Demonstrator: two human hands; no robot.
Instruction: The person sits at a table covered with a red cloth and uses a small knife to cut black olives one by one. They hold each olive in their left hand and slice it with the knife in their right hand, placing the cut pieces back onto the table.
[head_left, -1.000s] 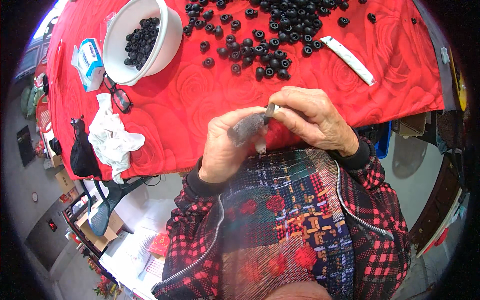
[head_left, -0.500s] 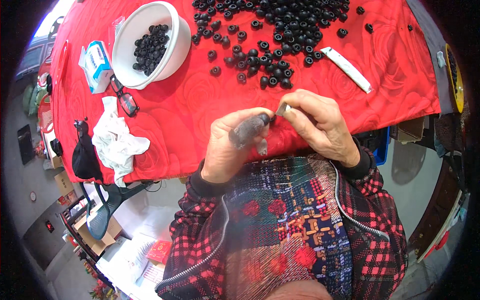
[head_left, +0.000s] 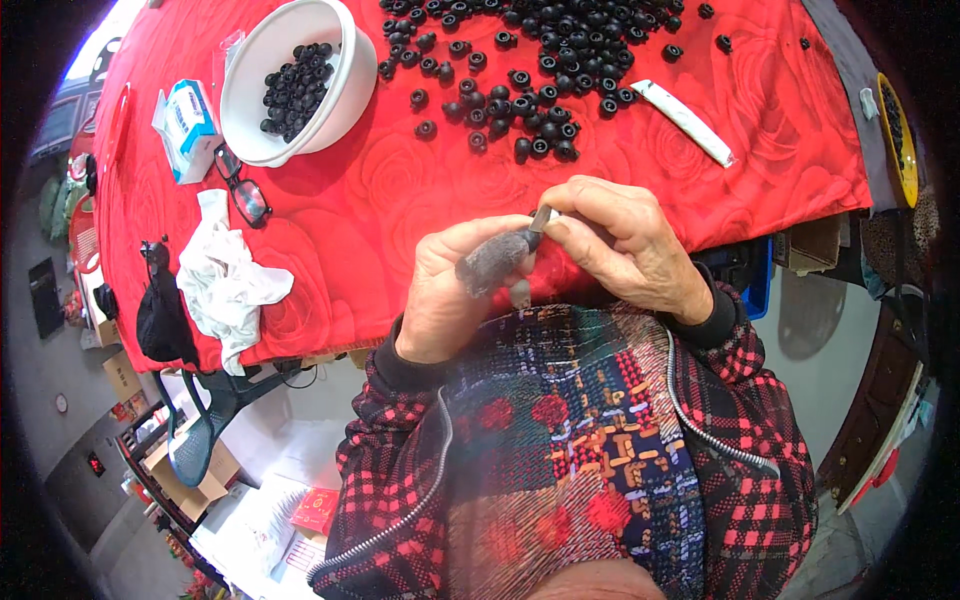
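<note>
My left hand (head_left: 447, 275) is closed in a pinch just past the table's near edge. A small round black part (head_left: 532, 239) sits at its fingertips, mostly hidden. One of its fingers wears a worn grey finger cover (head_left: 490, 264). My right hand (head_left: 632, 240) pinches a short flat metal blade (head_left: 541, 217) between thumb and index finger. The blade's end touches the black part, or lies right against it. Beyond both hands, many similar black parts (head_left: 540, 120) lie loose on the red tablecloth (head_left: 400, 190).
A white bowl (head_left: 350, 95) with black parts stands at the far left. Near it are a blue-white box (head_left: 190, 125), eyeglasses (head_left: 245, 195), a white cloth (head_left: 228, 285) and a black mask-like item (head_left: 163, 310). A white tube-shaped packet (head_left: 685, 122) lies to the right.
My right hand has brought the blade leftward against the black part, and the blade now stands more upright. My left hand keeps its grip. The whole view has shifted slightly.
</note>
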